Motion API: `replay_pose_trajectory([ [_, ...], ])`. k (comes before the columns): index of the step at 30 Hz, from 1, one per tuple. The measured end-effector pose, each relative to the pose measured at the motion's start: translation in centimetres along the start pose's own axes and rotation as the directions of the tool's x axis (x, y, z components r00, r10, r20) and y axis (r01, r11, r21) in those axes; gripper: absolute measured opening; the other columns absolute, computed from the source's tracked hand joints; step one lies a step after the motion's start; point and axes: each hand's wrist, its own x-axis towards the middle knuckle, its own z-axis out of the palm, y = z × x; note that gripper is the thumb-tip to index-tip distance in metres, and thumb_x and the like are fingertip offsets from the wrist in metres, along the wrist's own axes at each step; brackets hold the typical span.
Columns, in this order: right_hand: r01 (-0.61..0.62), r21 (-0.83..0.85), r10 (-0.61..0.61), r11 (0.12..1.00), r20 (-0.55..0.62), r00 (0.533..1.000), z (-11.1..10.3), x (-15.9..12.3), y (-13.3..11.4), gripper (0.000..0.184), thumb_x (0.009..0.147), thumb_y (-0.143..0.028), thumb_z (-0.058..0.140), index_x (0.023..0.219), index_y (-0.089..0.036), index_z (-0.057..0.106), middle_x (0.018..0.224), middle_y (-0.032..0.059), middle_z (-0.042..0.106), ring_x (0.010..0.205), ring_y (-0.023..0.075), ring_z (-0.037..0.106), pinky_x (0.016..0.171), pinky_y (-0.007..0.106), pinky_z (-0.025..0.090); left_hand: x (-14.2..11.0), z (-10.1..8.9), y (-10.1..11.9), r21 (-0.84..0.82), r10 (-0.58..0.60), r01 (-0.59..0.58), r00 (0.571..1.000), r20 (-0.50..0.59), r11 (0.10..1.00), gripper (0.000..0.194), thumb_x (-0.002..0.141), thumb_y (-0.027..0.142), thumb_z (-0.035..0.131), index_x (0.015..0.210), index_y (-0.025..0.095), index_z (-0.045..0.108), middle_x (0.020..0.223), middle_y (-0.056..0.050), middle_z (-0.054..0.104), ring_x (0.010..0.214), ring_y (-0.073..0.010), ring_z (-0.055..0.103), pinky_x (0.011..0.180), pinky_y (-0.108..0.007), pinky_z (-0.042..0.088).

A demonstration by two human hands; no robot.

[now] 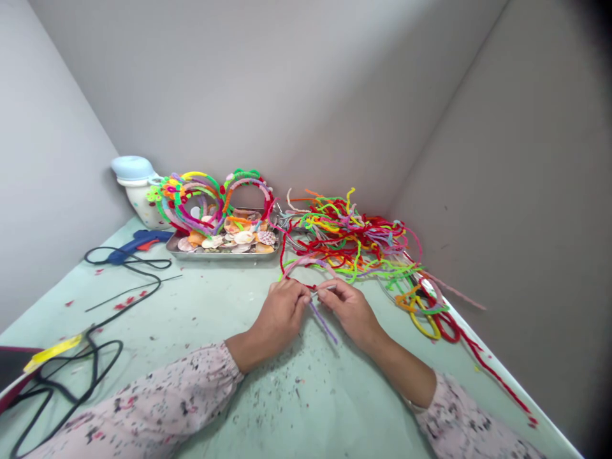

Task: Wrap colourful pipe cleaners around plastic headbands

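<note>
**Your left hand [285,310] and right hand [352,312] pinch a curved band of fuzzy pink and lilac [306,260]**

You are working over a pale green tabletop [201,319], marked with dark specks. At its far right, beyond your right hand, spreads a tangled heap of fuzzy red, yellow, green and pink stems [344,239]. Left of the heap sits a shallow rectangular metal tray [224,256]; round, multicoloured fuzzy hoops [191,175] stand in it among pale and orange seashells [243,238]. Behind the tray's left end you have a white patterned container with a light blue lid [146,201]. Just in front of that lies a blue tool with a red trigger [138,242], near a looping black cord [153,287].

Your hands are close together at the middle. The band arcs away from you, just short of the heap. Your left fingers [302,299] are closed on its near part; your right thumb and fingers [329,294] are pinched together beside them on a thin pale piece. A fuzzy purple end [324,324] hangs below, between your hands. Small red scraps [130,301] dot the tabletop at left.
</note>
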Motion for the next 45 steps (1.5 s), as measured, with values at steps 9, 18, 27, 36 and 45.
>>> replay_pose_trajectory([
  [9,0.0,0.011,0.0,1.0,0.004,1.0,-0.02,0.1,0.02,0.019,0.083,-0.038,0.061,0.085,-0.02,0.065,0.068,-0.0028,0.056,0.062,0.0127,0.047,0.06,0.025,0.036,-0.04,0.05,-0.08,-0.01,0.009,-0.009,1.0,0.003,1.0,0.02,0.092,0.021,0.038,0.079,0.018,0.054,0.083,-0.004,0.06,0.084,-0.02,0.052,0.08,-0.036,0.038],
  [18,-0.004,-0.017,0.003,1.0,-0.002,1.0,-0.08,0.1,0.0,0.02,0.083,-0.039,0.06,0.085,-0.02,0.066,0.066,-0.0028,0.056,0.062,0.0136,0.049,0.062,0.026,0.039,-0.1,-0.07,0.28,0.009,-0.008,0.008,1.0,0.004,1.0,0.006,0.079,0.015,0.051,0.082,0.018,0.055,0.086,-0.003,0.06,0.086,-0.0203,0.053,0.081,-0.035,0.039],
  [27,-0.063,0.078,0.063,0.995,0.01,0.998,0.14,0.14,0.02,0.022,0.082,-0.04,0.06,0.085,-0.019,0.063,0.069,-0.0006,0.062,0.063,0.014,0.054,0.064,0.027,0.043,-0.24,0.19,0.05,0.049,-0.003,0.005,0.998,-0.055,0.999,0.01,0.079,0.015,0.05,0.087,0.019,0.056,0.09,-0.004,0.062,0.09,-0.0219,0.054,0.084,-0.038,0.039],
  [36,-0.123,0.134,0.127,0.983,-0.021,0.992,0.23,0.09,-0.63,0.025,0.079,-0.043,0.063,0.085,-0.019,0.061,0.073,0.0005,0.067,0.064,0.0142,0.057,0.062,0.027,0.043,-0.38,0.02,0.25,0.048,-0.009,0.017,0.988,-0.155,0.999,0.007,0.085,0.02,0.05,0.086,0.018,0.057,0.087,-0.004,0.06,0.089,-0.0214,0.053,0.084,-0.037,0.039],
  [45,-0.134,0.211,0.136,0.968,0.008,0.991,-0.14,0.1,-0.17,0.031,0.08,-0.048,0.063,0.089,-0.018,0.066,0.075,0.0024,0.068,0.066,0.0156,0.058,0.066,0.029,0.043,-0.42,-0.18,0.38,-0.019,0.044,-0.047,0.988,-0.147,0.999,0.012,0.09,0.022,0.046,0.088,0.019,0.057,0.089,-0.005,0.061,0.091,-0.0211,0.053,0.085,-0.037,0.04],
])
